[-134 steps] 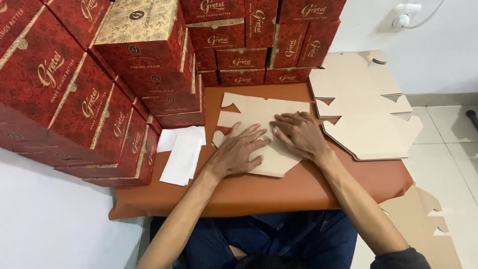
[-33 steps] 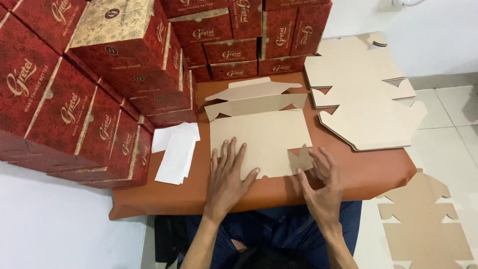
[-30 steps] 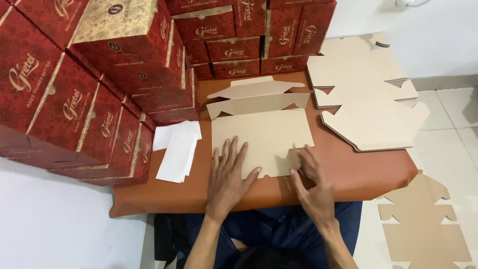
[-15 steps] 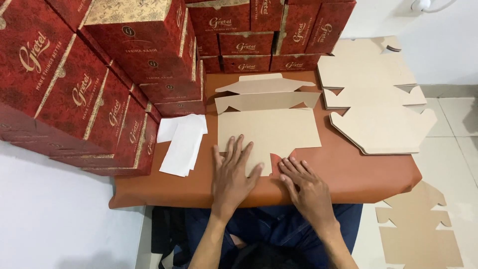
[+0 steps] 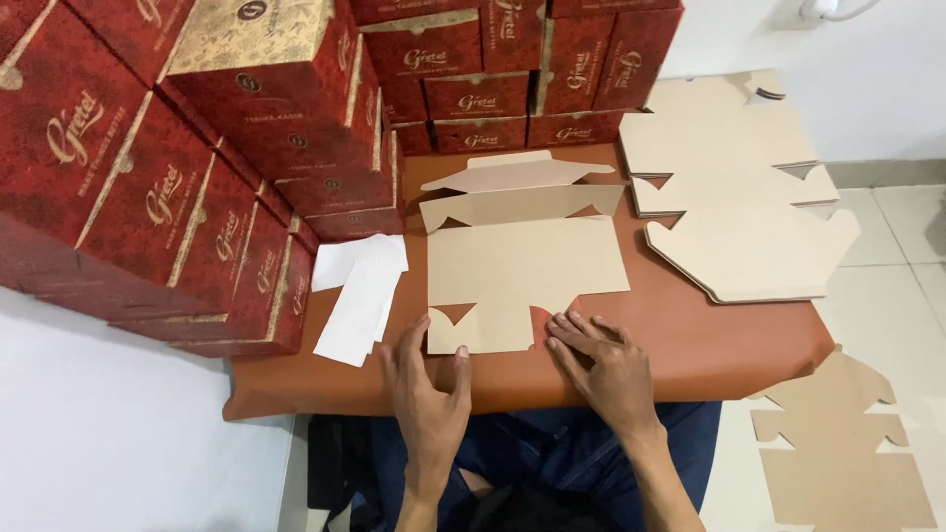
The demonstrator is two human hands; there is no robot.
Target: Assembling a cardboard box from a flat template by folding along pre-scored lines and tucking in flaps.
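A flat, die-cut cardboard box blank [image 5: 522, 268] lies brown side up in the middle of the brown table [image 5: 709, 340], its far flaps creased upward. My left hand [image 5: 431, 389] rests flat at the table's near edge, fingers spread, thumb touching the blank's near flap. My right hand [image 5: 603, 363] lies flat beside it, fingertips touching the blank's near right corner. Neither hand grips anything.
Stacked red-and-gold printed boxes [image 5: 187, 167] fill the left and back of the table. White paper slips [image 5: 362, 294] lie left of the blank. A pile of flat blanks [image 5: 734, 187] sits at the right. More blanks [image 5: 838, 443] lie on the tiled floor.
The blank was unfolded and its far flaps creased up. Both hands slid back toward me to its near edge; the right hand moved left to the near corner.
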